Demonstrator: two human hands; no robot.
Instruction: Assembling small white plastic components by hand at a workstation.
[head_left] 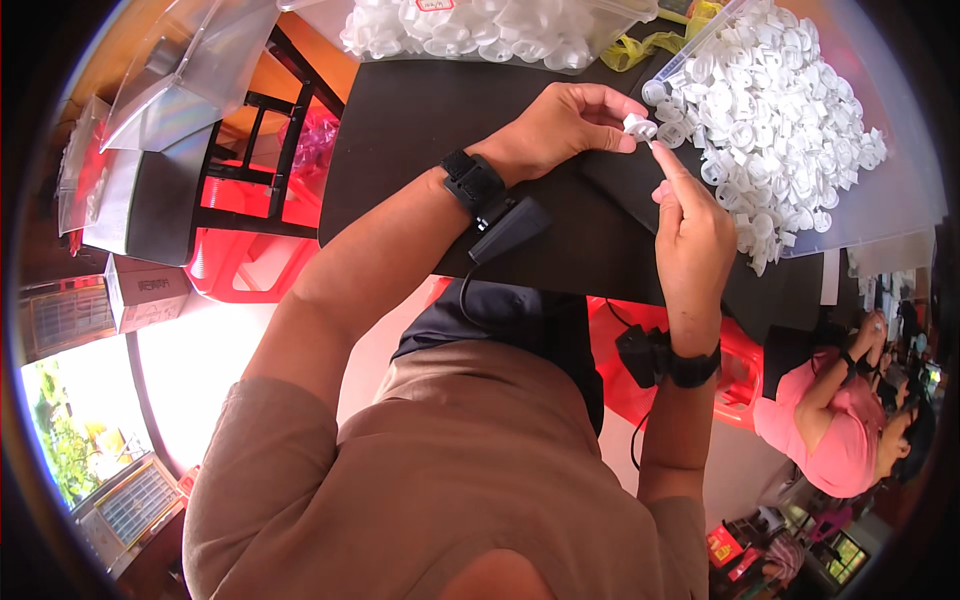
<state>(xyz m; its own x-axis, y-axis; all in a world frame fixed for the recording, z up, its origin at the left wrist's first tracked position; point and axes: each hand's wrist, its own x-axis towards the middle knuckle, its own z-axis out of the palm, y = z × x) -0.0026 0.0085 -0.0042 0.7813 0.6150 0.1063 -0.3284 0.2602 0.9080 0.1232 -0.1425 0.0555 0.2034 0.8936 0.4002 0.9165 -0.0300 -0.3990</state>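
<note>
Gripping a small white plastic piece [638, 127] between thumb and fingertips, the left hand [553, 132] holds it above the far right part of the black table [420, 130], near the pile of similar pieces. The right hand [692, 235] comes up from below with its index finger stretched toward the underside of that piece; its fingertip is at or just beside it, and contact is hard to tell. The right thumb sits apart from that fingertip, the remaining fingers are curled, and I cannot tell whether they hold anything.

Just right of both hands, a heap of white parts [775, 130] lies in a clear plastic bin [890, 215]. Beyond the table's far edge, more white parts [490, 30] fill a second clear container, with a crumpled yellow bag [638, 50] between the two. Black straps circle both wrists, the left strap [474, 182] near a dark wedge-shaped device [510, 230]. Red stools [735, 375] show beneath the table, and a person in pink [830, 430] is off to the right.
</note>
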